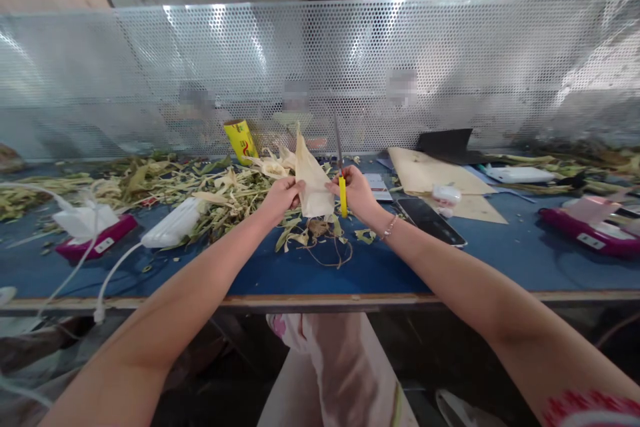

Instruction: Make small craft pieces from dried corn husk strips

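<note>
A pale, dry corn husk (314,177) is stretched upright between my two hands above the blue table. My left hand (285,195) pinches its left edge. With the fingertips of my right hand (357,188) I grip the husk's right edge, and the same hand holds a pair of scissors (343,197) with yellow handles, its blades pointing up and away. Just below the husk lie leaf scraps (295,238) and a loop of thin brown string (330,263). Behind and left of my left hand spreads a heap of dried leaves (225,203).
A yellow canister (241,140) stands near the perforated metal screen (340,47). At left are a white power bank (173,223) with a cable and a magenta tissue box (97,237). A black phone (433,220), brown paper (425,173) and another magenta box (590,230) lie right.
</note>
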The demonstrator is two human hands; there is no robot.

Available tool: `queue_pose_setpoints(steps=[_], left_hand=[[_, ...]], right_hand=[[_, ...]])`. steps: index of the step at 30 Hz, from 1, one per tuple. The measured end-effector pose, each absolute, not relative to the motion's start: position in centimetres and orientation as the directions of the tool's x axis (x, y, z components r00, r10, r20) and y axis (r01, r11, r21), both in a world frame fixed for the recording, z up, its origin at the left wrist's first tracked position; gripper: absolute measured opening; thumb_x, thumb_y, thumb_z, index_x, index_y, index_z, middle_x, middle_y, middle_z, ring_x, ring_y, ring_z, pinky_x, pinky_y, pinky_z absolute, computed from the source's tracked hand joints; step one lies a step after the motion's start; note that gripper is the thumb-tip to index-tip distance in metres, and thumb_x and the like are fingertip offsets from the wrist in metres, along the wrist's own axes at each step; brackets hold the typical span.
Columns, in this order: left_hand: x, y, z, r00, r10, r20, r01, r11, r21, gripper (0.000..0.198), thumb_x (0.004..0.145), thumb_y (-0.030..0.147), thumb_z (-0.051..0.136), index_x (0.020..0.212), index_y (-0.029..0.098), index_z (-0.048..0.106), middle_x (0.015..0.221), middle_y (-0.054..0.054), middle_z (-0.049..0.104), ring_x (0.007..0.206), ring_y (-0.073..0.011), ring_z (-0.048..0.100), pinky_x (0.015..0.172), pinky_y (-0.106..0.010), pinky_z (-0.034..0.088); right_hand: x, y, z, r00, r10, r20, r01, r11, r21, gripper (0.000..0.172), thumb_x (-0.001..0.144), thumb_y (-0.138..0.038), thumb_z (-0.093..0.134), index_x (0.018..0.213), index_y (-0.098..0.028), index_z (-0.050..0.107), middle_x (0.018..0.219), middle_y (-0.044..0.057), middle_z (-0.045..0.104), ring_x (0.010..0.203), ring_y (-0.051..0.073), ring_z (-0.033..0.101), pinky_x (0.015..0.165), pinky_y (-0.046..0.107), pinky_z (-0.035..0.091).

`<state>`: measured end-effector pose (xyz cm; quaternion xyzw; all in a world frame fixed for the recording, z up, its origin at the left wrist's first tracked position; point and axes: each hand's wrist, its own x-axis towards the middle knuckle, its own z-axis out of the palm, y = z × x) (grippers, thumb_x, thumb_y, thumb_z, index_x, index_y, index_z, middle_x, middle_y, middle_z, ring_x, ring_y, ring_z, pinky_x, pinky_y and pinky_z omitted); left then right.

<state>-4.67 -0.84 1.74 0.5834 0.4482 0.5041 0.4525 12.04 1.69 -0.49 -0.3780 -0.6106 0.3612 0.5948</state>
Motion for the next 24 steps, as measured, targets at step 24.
queue_pose_setpoints(steps=[24], left_hand=[[-8.6,1.7,3.2,-0.479,0.878,-0.012,-0.463,-0.242,0.853,0.027,0.079,0.031,0.052,0.098,0.012,0.051,0.056,-0.001,0.059,0.042,-0.0116,0.057,0.042,-0.019,0.047]], right_hand=[[14.6,-0.2,0.8,-0.295,0.889,0.35,0.89,0.389,-0.239,0.054,0.068,-0.06,0.051,0.098,-0.016,0.044,0.091,0.013,0.061,0.082,0.026,0.058,0.063,0.029,0.039]])
